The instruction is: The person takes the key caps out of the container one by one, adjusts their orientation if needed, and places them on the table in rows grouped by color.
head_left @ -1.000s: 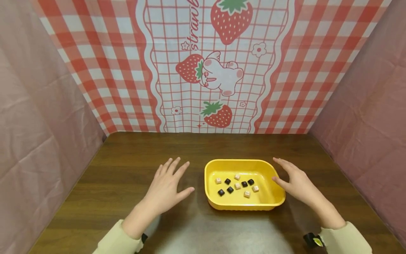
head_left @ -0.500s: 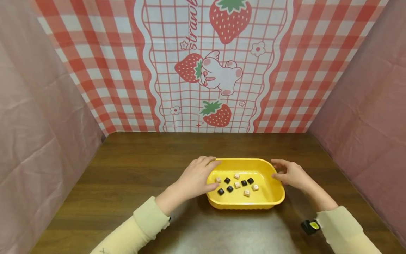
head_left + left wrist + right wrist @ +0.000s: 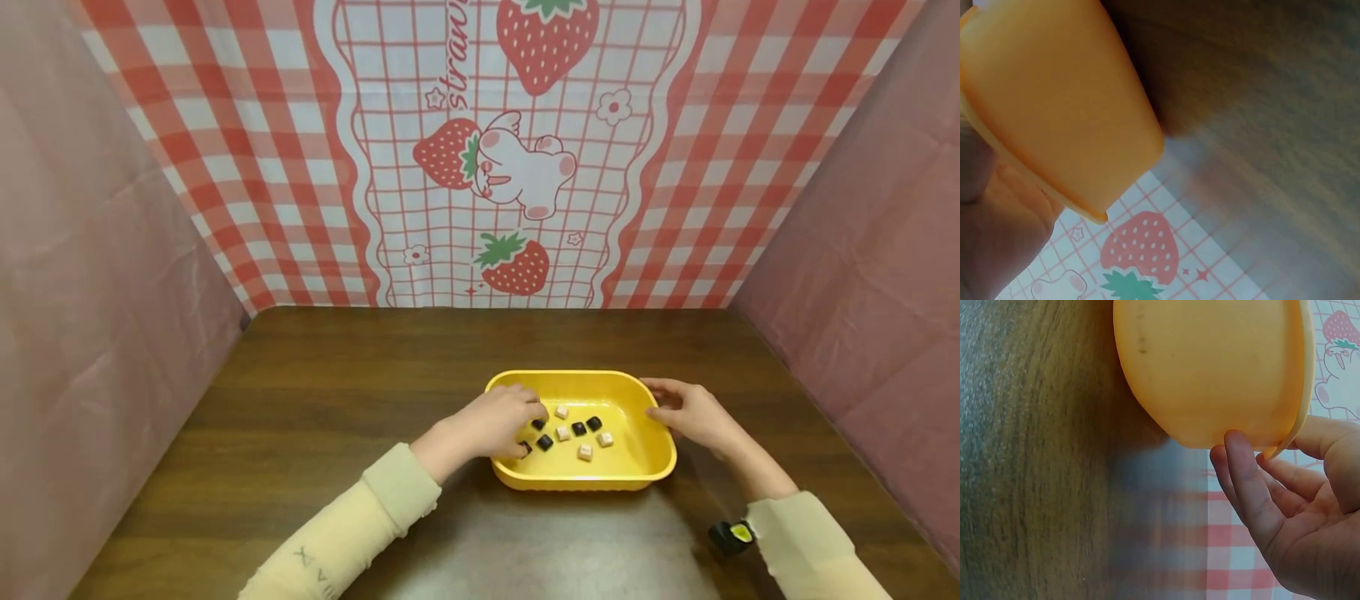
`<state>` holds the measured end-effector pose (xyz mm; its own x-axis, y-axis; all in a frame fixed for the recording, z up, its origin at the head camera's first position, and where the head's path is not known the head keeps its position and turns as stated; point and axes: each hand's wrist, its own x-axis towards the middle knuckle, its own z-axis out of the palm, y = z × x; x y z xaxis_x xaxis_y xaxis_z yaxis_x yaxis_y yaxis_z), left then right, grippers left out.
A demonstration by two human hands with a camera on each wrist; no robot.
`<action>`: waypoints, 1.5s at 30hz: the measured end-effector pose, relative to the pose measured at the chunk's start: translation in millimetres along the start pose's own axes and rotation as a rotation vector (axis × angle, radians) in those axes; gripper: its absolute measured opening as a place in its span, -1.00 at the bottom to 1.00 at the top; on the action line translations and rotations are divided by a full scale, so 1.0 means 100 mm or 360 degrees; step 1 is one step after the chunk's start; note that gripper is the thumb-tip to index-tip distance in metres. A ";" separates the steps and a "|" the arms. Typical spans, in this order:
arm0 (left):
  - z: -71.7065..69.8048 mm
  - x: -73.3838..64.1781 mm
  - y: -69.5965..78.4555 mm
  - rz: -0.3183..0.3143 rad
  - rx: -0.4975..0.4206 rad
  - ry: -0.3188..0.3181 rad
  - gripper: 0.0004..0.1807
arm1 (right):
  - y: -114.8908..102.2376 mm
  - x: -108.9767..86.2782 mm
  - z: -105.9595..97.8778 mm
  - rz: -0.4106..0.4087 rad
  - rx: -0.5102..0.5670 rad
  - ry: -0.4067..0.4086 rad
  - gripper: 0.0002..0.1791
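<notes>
A yellow plastic bin (image 3: 577, 483) stands on the table, holding several black keycaps (image 3: 578, 428) and cream keycaps (image 3: 585, 452). My left hand (image 3: 495, 421) reaches over its left rim with fingers bent down among the keycaps. The thumb is at a black keycap (image 3: 526, 449); whether it pinches that keycap is hidden. In the left wrist view the bin's outer wall (image 3: 1066, 106) blocks the fingertips of my left hand (image 3: 1010, 231). My right hand (image 3: 697, 417) grips the right rim, thumb inside. In the right wrist view, fingers (image 3: 1250, 487) lie along the outside.
The brown wooden table (image 3: 337, 367) runs back to a red-and-white checked cloth (image 3: 277, 167) with strawberries. Pink cloth walls, one left (image 3: 97, 292) and one right (image 3: 855, 267), bound the sides. A black wrist device (image 3: 729, 537) hangs by the right sleeve.
My left hand has moved right from the bare table, over the bin's left rim and down to the keycaps. My right hand has closed on the right rim. The bin stays in place.
</notes>
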<state>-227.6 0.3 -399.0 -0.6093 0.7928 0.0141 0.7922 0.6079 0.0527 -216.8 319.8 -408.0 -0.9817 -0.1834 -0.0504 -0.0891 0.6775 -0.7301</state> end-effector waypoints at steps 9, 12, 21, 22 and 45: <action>0.07 0.14 0.02 0.0022 0.0193 -0.0175 -0.74 | -0.01 -0.03 -0.01 0.0008 0.0029 -0.0011 -0.37; 0.10 0.15 0.03 0.0016 0.0219 -0.0171 -0.77 | -0.04 -0.08 -0.01 0.0009 0.0019 0.0009 -0.37; 0.10 0.19 0.04 0.0010 0.0245 -0.0180 -0.84 | -0.06 -0.15 0.02 -0.0059 -0.0108 0.0131 -0.45; 0.10 0.19 0.04 0.0008 0.0240 -0.0182 -0.84 | -0.06 -0.15 0.02 -0.0057 -0.0111 0.0137 -0.45; -0.31 -0.34 -0.34 -0.0264 0.0081 0.0533 -0.82 | 0.10 -0.34 0.10 0.0005 0.0299 0.0110 -0.33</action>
<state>-234.8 -48.1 -370.2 -0.7000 0.6304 0.3356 0.6773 0.7350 0.0324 -182.6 325.8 -420.5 -0.9918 -0.1277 -0.0109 -0.0592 0.5320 -0.8447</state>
